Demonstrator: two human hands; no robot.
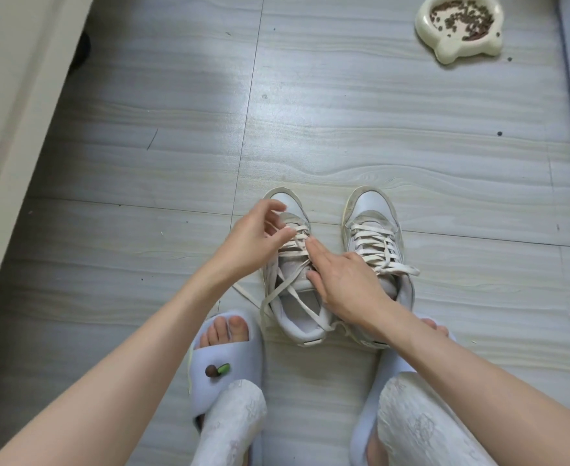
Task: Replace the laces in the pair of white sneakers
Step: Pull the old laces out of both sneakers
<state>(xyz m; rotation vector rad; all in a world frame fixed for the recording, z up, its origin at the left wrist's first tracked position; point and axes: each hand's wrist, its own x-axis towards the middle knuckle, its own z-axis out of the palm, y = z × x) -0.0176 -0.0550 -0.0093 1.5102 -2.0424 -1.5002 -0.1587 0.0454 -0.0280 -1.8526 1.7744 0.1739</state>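
Head view: left hand point(253, 237) is pinching a lace point(290, 245) on the left sneaker point(293, 264), right hand point(344, 280) is pressing its tongue point(292, 269), fingers straight.

Soft daylight, floor point(310, 112) glare, wide-angle edge distortion.

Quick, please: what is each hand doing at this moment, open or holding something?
Left hand: pinches the lace of the left sneaker.
Right hand: open, fingers resting on the same sneaker's lacing.
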